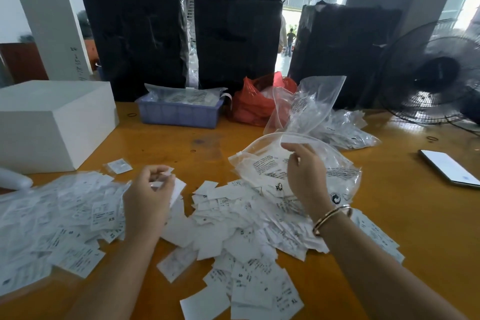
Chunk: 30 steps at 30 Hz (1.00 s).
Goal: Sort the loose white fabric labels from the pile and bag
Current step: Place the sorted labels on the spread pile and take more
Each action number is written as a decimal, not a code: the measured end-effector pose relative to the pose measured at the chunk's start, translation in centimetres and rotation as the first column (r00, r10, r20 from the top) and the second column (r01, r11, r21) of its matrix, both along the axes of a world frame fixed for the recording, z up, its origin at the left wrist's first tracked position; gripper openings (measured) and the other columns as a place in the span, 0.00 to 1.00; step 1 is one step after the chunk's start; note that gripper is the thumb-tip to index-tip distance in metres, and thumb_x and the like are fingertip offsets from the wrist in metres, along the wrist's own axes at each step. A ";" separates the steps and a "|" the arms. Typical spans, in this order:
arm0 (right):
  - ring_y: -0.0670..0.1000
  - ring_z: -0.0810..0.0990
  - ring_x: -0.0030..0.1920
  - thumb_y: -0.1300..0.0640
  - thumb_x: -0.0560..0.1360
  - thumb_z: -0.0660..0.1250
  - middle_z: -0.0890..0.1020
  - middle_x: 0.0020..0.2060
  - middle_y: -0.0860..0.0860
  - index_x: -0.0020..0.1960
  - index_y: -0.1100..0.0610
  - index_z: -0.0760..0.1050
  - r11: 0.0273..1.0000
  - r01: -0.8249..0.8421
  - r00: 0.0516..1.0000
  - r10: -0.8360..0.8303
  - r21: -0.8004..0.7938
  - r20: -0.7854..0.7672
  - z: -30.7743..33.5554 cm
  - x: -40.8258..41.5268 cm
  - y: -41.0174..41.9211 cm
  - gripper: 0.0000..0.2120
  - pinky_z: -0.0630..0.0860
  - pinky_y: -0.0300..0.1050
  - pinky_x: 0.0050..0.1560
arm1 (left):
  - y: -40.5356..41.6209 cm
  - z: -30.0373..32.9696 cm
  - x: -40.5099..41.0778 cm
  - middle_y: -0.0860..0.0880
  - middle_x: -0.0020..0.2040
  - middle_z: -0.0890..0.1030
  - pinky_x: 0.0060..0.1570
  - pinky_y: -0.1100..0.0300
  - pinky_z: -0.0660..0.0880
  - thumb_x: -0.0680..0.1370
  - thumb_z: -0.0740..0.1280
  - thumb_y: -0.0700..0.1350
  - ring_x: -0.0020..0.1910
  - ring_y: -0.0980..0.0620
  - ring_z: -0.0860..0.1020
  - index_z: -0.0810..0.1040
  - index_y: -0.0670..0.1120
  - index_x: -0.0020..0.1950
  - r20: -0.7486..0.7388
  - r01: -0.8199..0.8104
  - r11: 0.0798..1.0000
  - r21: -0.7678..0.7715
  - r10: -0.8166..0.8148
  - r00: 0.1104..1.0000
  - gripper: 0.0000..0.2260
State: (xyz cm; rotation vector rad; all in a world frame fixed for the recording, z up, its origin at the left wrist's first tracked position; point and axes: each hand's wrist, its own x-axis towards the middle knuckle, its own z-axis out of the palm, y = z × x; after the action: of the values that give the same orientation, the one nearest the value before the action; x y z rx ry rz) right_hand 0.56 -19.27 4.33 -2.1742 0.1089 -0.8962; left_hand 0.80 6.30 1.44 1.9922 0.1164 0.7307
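A wide pile of loose white fabric labels covers the near part of the yellow wooden table, several printed with size letters. My left hand hovers over the pile, its fingers curled around a few white labels. My right hand, with a gold bracelet on the wrist, pinches the open rim of a clear printed plastic bag that lies on the pile. A second clear bag stands up crumpled behind it.
A white box sits at the left. Further back stand a blue basket of bagged labels and a red plastic bag. Bagged labels, a black fan and a phone are at the right.
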 end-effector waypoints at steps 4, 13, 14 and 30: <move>0.58 0.72 0.62 0.65 0.76 0.57 0.74 0.63 0.57 0.64 0.60 0.74 0.963 0.039 0.888 -0.157 -0.268 -0.433 -0.4 2.1 -2.6 0.18 0.71 0.52 0.62 | 1.1 -0.3 0.2 0.44 0.50 0.82 0.29 0.65 0.64 0.76 0.69 0.41 0.41 0.51 0.74 0.77 0.44 0.56 -0.005 -0.101 0.980 0.170 0.103 0.995 0.10; 0.57 0.78 0.49 0.65 0.75 0.60 0.80 0.48 0.56 0.49 0.60 0.79 0.818 -0.005 0.803 -0.339 -0.575 -0.489 -0.8 3.2 -2.3 0.09 0.75 0.48 0.50 | 1.9 -1.3 0.5 0.44 0.58 0.79 0.49 0.49 0.68 0.73 0.72 0.45 0.57 0.43 0.73 0.76 0.48 0.61 -0.133 -0.193 0.797 0.573 0.322 0.937 0.16; 0.57 0.78 0.49 0.65 0.74 0.60 0.81 0.48 0.56 0.49 0.59 0.79 0.822 -0.007 0.801 -0.335 -0.569 -0.495 -0.8 3.4 -2.4 0.10 0.76 0.48 0.51 | 1.8 -1.3 0.4 0.43 0.58 0.79 0.50 0.48 0.68 0.73 0.72 0.44 0.57 0.42 0.73 0.77 0.47 0.60 -0.109 -0.195 0.791 0.580 0.313 0.944 0.15; 0.47 0.76 0.34 0.72 0.73 0.63 0.79 0.40 0.50 0.48 0.57 0.79 0.971 -0.056 0.994 0.077 0.232 -0.080 0.3 2.8 -1.2 0.12 0.73 0.34 0.30 | -2.3 -0.9 -1.3 0.60 0.49 0.77 0.52 0.65 0.68 0.76 0.69 0.40 0.52 0.58 0.73 0.81 0.51 0.51 0.045 0.370 0.746 0.554 -0.471 0.881 0.08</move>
State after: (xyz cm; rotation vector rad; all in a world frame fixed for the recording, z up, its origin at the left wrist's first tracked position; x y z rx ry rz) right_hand 3.34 -20.42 4.63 -1.9890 0.1736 -0.7122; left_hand -0.45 3.98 0.53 2.3342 -0.7109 0.6832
